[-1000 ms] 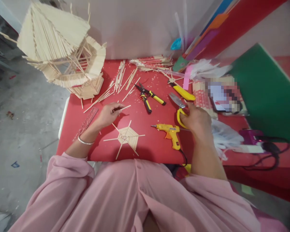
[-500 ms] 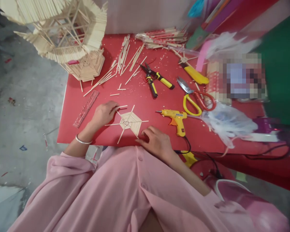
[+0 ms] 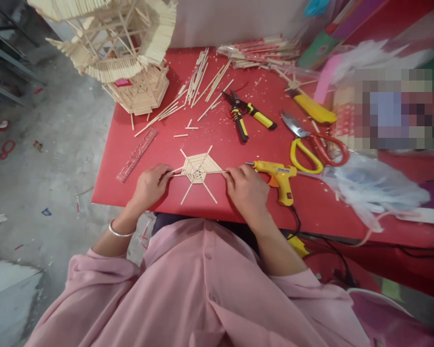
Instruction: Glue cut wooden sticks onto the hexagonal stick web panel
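A flat hexagonal web of thin wooden sticks (image 3: 198, 168) lies on the red table (image 3: 238, 202), near its front edge. My left hand (image 3: 150, 185) pinches the tip of the web's left spoke, fingers closed. My right hand (image 3: 246, 190) pinches the tip of the right spoke, fingers closed too. A yellow glue gun (image 3: 278, 176) lies just right of my right hand, its nozzle pointing left towards the web.
A tall stick-built model house (image 3: 126, 53) stands at the table's back left corner. Loose sticks (image 3: 202, 82), yellow-handled cutters (image 3: 248, 115), scissors (image 3: 311, 147), a yellow knife (image 3: 313, 108), a ruler (image 3: 137, 154) and a plastic bag (image 3: 372, 185) are spread about. Grey floor lies left.
My right hand let go of the scissors and came left to the web's right spoke. My left hand moved down to the left spoke. The view shifted.
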Demonstrator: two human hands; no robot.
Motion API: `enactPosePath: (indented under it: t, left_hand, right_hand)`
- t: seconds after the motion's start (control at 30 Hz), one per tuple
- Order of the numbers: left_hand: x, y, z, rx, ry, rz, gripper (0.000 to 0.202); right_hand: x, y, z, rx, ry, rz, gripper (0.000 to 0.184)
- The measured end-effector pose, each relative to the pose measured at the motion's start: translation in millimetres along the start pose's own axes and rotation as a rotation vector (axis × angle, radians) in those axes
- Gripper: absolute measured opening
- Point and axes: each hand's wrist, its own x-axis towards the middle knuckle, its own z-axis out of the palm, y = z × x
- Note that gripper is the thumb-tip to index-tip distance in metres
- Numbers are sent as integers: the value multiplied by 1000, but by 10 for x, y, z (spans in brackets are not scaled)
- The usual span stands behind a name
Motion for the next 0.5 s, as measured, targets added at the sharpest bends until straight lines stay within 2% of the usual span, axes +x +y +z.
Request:
enactPosePath:
  t: [0.3, 0.5]
  left_hand:
    - [80, -9, 40, -18, 90, 6, 17]
    - [46, 41, 75, 11, 221, -40, 20]
  right_hand:
    - [-26, 7, 40, 45, 11, 9, 34]
    - [-192, 5, 68, 85, 31, -64, 36]
